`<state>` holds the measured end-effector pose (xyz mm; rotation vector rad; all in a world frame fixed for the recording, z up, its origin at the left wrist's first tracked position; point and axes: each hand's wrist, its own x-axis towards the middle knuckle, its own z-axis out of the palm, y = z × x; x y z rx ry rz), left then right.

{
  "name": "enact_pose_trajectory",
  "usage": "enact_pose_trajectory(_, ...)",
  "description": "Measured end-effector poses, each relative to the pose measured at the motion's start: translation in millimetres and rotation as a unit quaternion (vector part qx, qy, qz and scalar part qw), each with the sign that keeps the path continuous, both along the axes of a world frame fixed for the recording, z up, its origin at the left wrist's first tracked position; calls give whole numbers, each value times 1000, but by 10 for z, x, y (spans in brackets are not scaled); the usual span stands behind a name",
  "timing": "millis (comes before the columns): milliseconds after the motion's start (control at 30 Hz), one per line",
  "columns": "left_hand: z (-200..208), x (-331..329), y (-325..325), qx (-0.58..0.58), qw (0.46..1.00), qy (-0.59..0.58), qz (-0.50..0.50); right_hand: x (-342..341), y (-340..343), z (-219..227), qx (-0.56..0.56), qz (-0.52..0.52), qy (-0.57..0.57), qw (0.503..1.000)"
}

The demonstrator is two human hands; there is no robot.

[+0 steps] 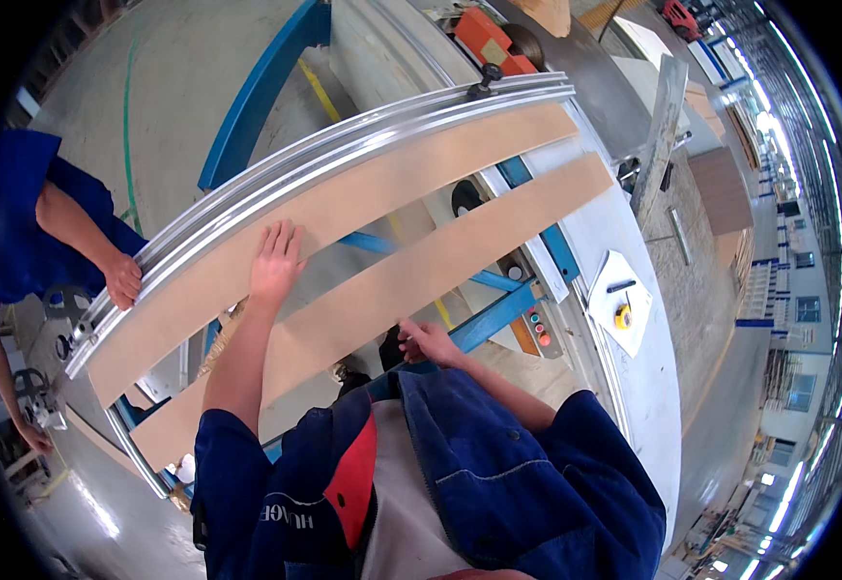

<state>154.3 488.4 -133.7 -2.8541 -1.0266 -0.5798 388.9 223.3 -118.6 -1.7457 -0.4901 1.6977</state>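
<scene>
Tan board under left hand; pale tabletop; green-lined grey floor.

Left grip on far brown board, right grip by nearer board

Past the right edge of the worktop, grey floor runs toward pale walls, windows and bright strip lights.

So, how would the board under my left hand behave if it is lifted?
Being long and narrow, the board may flex if lifted at one end. Its smooth-looking flat face suggests it could slide, but hardly roll.
</scene>
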Motion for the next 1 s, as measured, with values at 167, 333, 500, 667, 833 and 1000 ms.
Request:
enact_pose_trajectory(167,239,0,-24,-40,999,19,-32,31,-166,-123,34,-68,36,996)
enact_pose_trajectory(333,361,55,-55,-37,999,19,-27,62,-25,-69,37,-203,68,976)
enact_pose_trajectory(500,716,101,-109,-90,995,-30,-21,198,25,61,-2,-166,75,983)
enact_pose_trajectory(667,1085,106,-150,-125,991,-45,-19,240,149,1,77,-178,117,974)
enact_pose_trajectory(833,640,-178,-387,-139,990,30,13,198,650,28,179,-188,260,930)
enact_pose_trajectory(1000,1151,72,-991,-86,995,44,8,51,1114,662,133,-263,393,871)
